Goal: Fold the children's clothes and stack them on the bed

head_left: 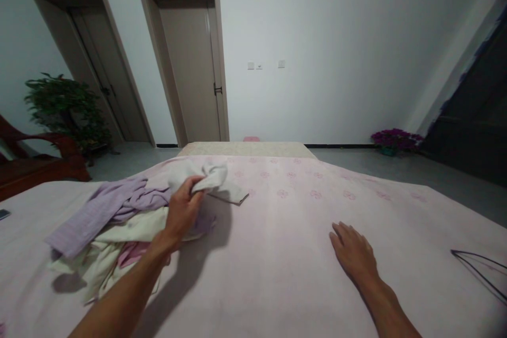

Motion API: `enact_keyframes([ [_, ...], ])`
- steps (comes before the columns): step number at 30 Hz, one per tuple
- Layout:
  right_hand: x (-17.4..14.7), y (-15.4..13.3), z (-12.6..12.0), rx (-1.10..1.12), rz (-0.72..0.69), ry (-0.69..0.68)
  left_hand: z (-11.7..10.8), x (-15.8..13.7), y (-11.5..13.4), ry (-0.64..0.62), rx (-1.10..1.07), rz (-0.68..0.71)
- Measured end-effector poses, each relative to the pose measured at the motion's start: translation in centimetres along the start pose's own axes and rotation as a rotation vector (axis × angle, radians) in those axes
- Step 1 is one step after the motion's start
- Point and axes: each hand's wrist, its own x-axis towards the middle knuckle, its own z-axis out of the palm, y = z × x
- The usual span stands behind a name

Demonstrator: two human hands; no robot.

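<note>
My left hand (185,210) is closed on a white cloth garment (216,175), its fabric bunched at the fingers and a dark-edged corner trailing to the right. Beneath and beside that hand lies a heap of crumpled clothes: a lilac garment (101,210) on top, cream cloth (137,227) under it, and a bit of pink cloth (132,253) showing between. My forearm covers part of the heap. Over on the right, my right hand (354,251) rests palm down on the pink patterned sheet (277,253), fingers loosely stretched, with nothing in it.
A black wire loop (475,261), perhaps a hanger, lies at the right edge. A dark phone-like object (3,214) is at the far left. Beyond the sheet stand a wooden chair (51,156), a leafy plant (65,108), purple flowers (396,138) and a closed door (192,74).
</note>
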Motion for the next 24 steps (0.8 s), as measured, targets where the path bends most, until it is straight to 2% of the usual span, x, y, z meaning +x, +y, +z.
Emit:
enact_keyframes([
  [1,-0.2,-1.1,-0.3,0.139,0.003,-0.002,1.1,-1.5,1.3,-0.094,-0.127,0.013],
  [3,-0.8,-3.8,-0.8,0.473,0.032,-0.047,3.0,-4.5,3.7,-0.365,-0.306,0.056],
  [5,-1.7,-6.8,-1.0,0.833,0.081,-0.192,4.4,-6.9,5.3,-0.692,-0.396,0.127],
  [7,-2.4,-9.1,-0.8,1.009,0.041,-0.310,5.3,-8.0,5.7,-0.815,-0.386,0.175],
  [8,-2.7,-9.8,-0.7,1.029,0.026,-0.347,5.7,-8.2,5.3,-0.792,-0.334,0.198],
  [10,-2.8,-10.2,-0.3,0.980,0.006,-0.375,6.3,-7.9,3.2,-0.650,-0.133,0.266],
  [13,-2.6,-9.5,0.3,0.820,-0.043,-0.373,7.1,-7.2,-1.9,-0.430,0.294,0.397],
  [16,-2.5,-8.8,0.6,0.663,-0.125,-0.352,6.7,-6.9,-7.4,-0.315,0.610,0.422],
  [19,-2.7,-8.9,0.4,0.600,-0.180,-0.339,4.9,-6.4,-11.7,-0.260,0.729,0.423],
  [24,-3.0,-9.1,-0.1,0.611,-0.222,-0.315,0.9,-5.0,-15.9,-0.305,0.726,0.507],
])
